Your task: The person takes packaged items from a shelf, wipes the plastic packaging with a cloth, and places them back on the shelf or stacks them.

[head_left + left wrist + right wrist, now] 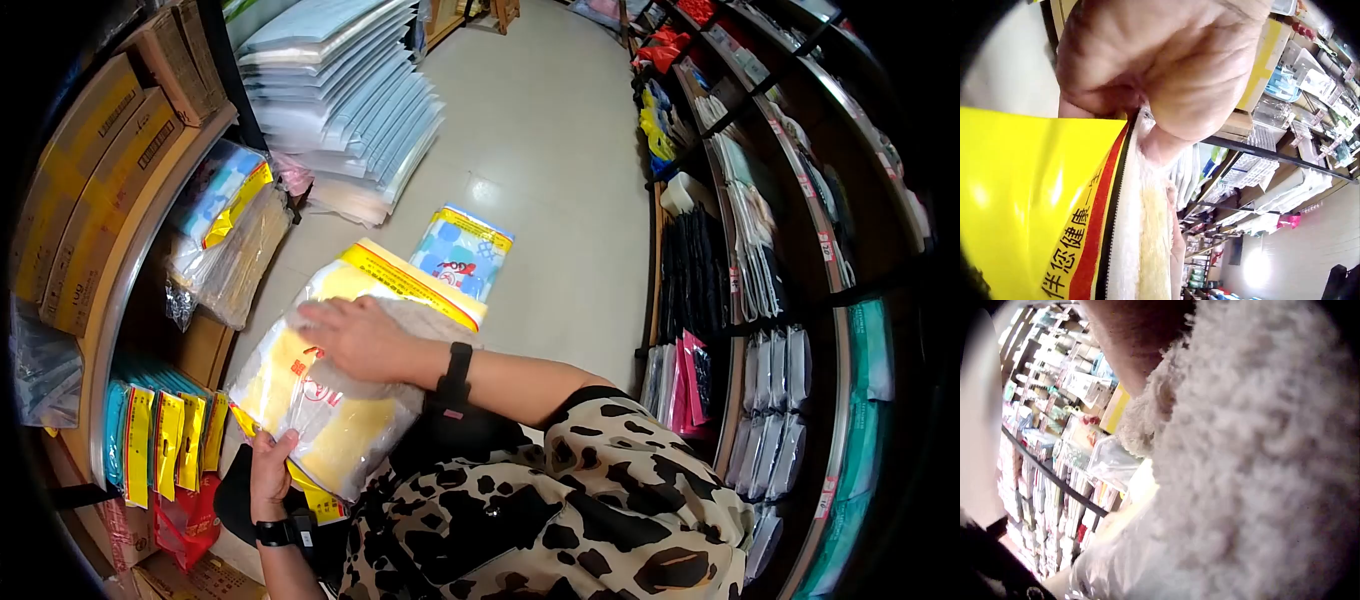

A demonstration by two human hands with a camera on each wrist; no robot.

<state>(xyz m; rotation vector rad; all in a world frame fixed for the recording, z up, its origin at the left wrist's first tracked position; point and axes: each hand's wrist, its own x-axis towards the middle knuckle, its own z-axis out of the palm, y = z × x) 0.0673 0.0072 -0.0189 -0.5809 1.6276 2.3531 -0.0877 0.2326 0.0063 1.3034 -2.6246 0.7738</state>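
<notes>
A clear plastic package (300,400) with yellow and white contents and a yellow printed band (410,283) lies tilted over my lap. My left hand (270,465) grips its near left edge, thumb on top. In the left wrist view, that hand (1166,69) pinches the plastic beside a yellow printed strip (1035,187) with a zip-like seam. Over the package's upper part is my right hand (365,340), palm down, its fingertips blurred. A fluffy greyish-white cloth (1260,456) bulges under that palm in the right wrist view. More yellow packaging (325,495) shows underneath.
A blue patterned package (463,250) lies on the floor (530,120) ahead. Tall stacks of flat packs (340,110) stand beyond it. On the left a shelf carries cardboard boxes (95,190) and yellow-labelled packs (170,435). Loaded shelves (770,230) line the right.
</notes>
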